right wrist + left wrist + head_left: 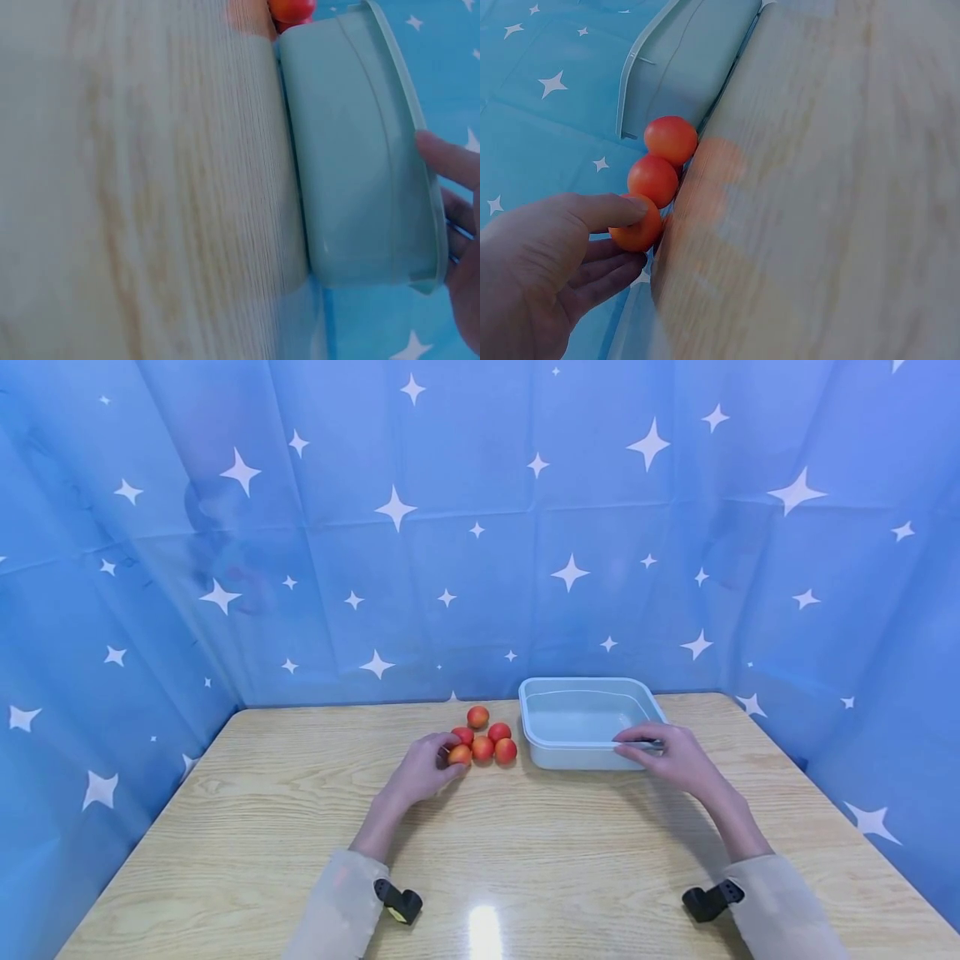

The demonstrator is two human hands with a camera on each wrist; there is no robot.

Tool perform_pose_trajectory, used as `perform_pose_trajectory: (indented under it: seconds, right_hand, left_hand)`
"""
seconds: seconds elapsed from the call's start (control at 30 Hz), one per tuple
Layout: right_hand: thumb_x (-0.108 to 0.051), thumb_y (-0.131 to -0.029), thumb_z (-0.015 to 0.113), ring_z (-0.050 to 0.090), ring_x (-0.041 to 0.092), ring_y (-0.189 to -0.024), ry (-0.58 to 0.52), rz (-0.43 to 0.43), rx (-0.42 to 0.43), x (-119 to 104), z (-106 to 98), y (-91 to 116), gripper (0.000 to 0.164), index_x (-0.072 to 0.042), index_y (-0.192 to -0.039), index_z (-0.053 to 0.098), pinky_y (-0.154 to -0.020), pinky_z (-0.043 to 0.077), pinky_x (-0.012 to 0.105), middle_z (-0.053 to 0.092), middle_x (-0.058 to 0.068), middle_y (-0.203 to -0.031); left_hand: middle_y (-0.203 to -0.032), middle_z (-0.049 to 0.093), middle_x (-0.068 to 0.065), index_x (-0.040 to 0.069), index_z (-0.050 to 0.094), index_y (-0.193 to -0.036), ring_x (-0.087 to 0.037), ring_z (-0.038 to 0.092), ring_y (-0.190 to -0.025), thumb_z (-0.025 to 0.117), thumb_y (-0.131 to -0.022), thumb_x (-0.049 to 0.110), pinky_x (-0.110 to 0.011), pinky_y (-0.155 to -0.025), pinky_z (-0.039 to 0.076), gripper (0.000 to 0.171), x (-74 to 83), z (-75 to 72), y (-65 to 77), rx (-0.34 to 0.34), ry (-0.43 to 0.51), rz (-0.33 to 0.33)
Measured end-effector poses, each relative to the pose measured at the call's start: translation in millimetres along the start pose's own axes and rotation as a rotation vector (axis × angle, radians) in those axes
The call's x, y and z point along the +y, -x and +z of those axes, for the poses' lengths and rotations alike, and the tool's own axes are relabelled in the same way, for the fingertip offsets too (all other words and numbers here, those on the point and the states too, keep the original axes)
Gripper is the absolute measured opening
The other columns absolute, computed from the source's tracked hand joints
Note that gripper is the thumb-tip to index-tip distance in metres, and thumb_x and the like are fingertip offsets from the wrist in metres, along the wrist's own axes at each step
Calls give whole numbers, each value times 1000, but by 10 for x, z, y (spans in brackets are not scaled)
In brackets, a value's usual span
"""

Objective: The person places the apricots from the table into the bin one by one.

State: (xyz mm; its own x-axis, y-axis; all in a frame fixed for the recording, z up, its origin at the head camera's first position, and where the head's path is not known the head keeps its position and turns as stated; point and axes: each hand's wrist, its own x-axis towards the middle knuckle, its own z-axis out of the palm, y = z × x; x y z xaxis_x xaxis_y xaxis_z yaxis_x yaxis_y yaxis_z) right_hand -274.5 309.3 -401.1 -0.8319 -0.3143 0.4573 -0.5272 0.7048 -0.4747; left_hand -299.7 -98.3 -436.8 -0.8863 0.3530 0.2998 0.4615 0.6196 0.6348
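My left hand is at the left side of a cluster of small, round red-orange fruits. Its thumb and fingers curl round the leftmost fruit, which sits low against the table beside the others. To the right of the cluster stands a pale blue plastic bin, upright, with nothing seen inside. My right hand pinches the bin's near rim at its right corner, thumb outside and fingers over the edge. In the right wrist view, the thumb lies on the rim of the bin.
The wooden table ends at the back against a blue curtain printed with white stars, which also hangs along both sides. The bin and the fruits stand near that back edge.
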Motion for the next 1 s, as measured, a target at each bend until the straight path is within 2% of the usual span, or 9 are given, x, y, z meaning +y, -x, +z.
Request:
perform_pose_trajectory:
  seconds: [0.17, 0.57, 0.8, 1.0]
  right_hand:
    - [-18, -91, 77, 66, 7, -93, 2, -2, 2, 4, 5, -4, 14, -16, -104, 79, -81, 52, 23, 74, -6, -98]
    - [-17, -91, 76, 65, 5, -91, -11, -9, 0, -5, -4, -2, 14, -16, -105, 79, -79, 52, 20, 74, -6, -97]
    - [-17, -91, 76, 65, 5, -92, -13, -7, -4, 4, 1, -1, 14, -15, -105, 79, -79, 52, 20, 74, -5, -97]
    - [-17, -92, 76, 65, 5, -92, -16, -1, -4, 5, 4, -1, 14, -15, -105, 79, -79, 52, 21, 74, -5, -98]
  left_hand:
    - [-109, 68, -10, 0, 67, -120, -22, 63, -92, 79, -87, 11, -36, -84, 56, 36, -4, -4, -2, 1, -2, -18]
    - [-108, 69, -10, 0, 69, -117, -23, 65, -92, 80, -86, 8, -37, -84, 57, 34, 35, -43, -7, 26, 49, 13]
    - [-115, 69, -10, 1, 67, -124, -22, 64, -94, 79, -87, 7, -37, -85, 57, 39, 81, -61, -12, 32, 71, 6]
    - [-111, 69, -7, 3, 68, -120, -20, 63, -92, 78, -87, 6, -34, -84, 56, 35, 133, -78, -34, 44, 77, 19]
